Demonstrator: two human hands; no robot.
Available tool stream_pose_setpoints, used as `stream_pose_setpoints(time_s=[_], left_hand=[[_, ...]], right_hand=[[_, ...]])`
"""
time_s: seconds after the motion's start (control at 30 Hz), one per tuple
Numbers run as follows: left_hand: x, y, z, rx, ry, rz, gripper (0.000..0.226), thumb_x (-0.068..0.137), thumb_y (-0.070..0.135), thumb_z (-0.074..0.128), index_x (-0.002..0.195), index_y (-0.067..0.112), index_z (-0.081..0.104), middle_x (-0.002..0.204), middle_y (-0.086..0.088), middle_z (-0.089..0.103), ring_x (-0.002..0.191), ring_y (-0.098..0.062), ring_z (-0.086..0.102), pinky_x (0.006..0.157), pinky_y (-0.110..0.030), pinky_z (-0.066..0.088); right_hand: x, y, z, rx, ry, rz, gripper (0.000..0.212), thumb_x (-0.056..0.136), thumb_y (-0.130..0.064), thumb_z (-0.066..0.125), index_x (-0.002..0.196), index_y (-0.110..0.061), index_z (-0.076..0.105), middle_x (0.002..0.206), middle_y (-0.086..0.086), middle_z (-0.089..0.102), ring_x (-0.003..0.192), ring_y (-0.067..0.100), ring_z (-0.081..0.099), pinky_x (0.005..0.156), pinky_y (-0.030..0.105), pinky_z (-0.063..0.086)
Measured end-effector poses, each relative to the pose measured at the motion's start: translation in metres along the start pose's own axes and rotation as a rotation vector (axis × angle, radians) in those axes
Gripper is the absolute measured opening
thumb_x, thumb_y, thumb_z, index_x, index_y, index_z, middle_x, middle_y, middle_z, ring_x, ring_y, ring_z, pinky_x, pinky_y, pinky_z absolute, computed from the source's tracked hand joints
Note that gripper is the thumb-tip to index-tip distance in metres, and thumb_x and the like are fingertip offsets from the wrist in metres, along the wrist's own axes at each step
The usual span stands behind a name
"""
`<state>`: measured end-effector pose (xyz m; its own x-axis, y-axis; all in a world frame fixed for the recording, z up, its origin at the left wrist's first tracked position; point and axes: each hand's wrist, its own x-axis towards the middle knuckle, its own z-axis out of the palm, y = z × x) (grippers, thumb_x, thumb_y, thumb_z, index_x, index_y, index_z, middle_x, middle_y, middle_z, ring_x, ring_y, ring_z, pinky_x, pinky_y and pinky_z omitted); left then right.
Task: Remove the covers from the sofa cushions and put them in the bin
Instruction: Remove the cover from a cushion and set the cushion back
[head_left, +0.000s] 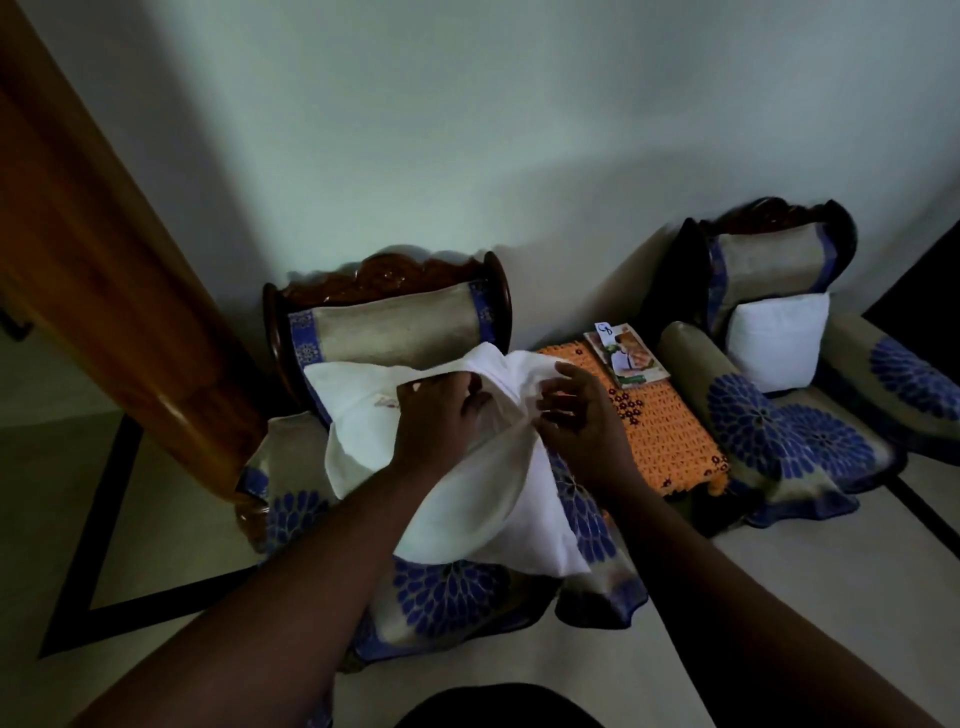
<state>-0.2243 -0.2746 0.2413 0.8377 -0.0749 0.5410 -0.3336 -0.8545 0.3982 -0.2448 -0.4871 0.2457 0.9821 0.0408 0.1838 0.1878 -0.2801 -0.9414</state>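
Observation:
A white cushion (467, 509) in a white cover lies on the seat of the near armchair (447, 597). My left hand (436, 421) grips the cover's cloth near the cushion's top edge, fingers curled into the fabric. My right hand (576, 415) pinches a bunched fold of the cover just right of it. A small red mark shows on the cover by my left hand. A second white cushion (776, 340) stands upright on the far armchair (810, 431) at the right. No bin is in view.
Between the chairs stands a low table with an orange patterned cloth (660, 431) and booklets (626, 353) on it. A wooden door frame (104, 270) slants down at the left. Pale floor with a dark border (119, 608) lies in front.

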Motion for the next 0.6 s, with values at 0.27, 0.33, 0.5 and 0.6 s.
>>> stream_pose_setpoints(time_s=[0.27, 0.33, 0.5, 0.6], left_hand=[[0.012, -0.002, -0.015, -0.117, -0.011, -0.016, 0.027, 0.092, 0.041, 0.058, 0.094, 0.014, 0.064, 0.091, -0.004, 0.071, 0.09, -0.031, 0.067, 0.084, -0.049, 0.048], [0.011, 0.0, -0.014, -0.147, -0.015, -0.018, 0.021, 0.09, 0.033, 0.064, 0.095, 0.012, 0.065, 0.092, -0.005, 0.071, 0.091, -0.031, 0.067, 0.084, -0.046, 0.048], [0.013, 0.002, -0.019, -0.333, 0.052, -0.227, 0.027, 0.087, 0.024, 0.075, 0.104, 0.005, 0.065, 0.102, -0.01, 0.07, 0.095, -0.021, 0.065, 0.083, -0.028, 0.047], [0.007, -0.006, -0.033, -0.366, 0.153, -0.189, 0.022, 0.089, 0.031, 0.076, 0.095, 0.01, 0.073, 0.089, -0.003, 0.073, 0.082, -0.011, 0.067, 0.073, -0.025, 0.051]], right_hand=[[0.014, -0.005, 0.028, -0.108, 0.077, 0.043, 0.064, 0.076, -0.044, 0.085, 0.128, -0.028, 0.052, 0.125, -0.015, 0.055, 0.116, 0.005, 0.054, 0.098, 0.042, 0.052], [0.022, -0.011, 0.035, 0.026, 0.029, 0.071, 0.091, 0.072, -0.051, 0.087, 0.145, -0.029, 0.035, 0.143, -0.01, 0.049, 0.132, 0.005, 0.048, 0.107, 0.032, 0.045], [0.039, -0.028, 0.042, -0.248, -0.04, -0.074, 0.019, 0.088, -0.03, 0.077, 0.104, -0.027, 0.067, 0.086, -0.023, 0.062, 0.078, -0.017, 0.058, 0.064, 0.005, 0.038], [0.043, -0.022, 0.04, -0.249, 0.082, -0.061, 0.014, 0.09, -0.022, 0.072, 0.105, -0.019, 0.071, 0.091, -0.012, 0.067, 0.082, 0.002, 0.061, 0.071, 0.015, 0.046]])
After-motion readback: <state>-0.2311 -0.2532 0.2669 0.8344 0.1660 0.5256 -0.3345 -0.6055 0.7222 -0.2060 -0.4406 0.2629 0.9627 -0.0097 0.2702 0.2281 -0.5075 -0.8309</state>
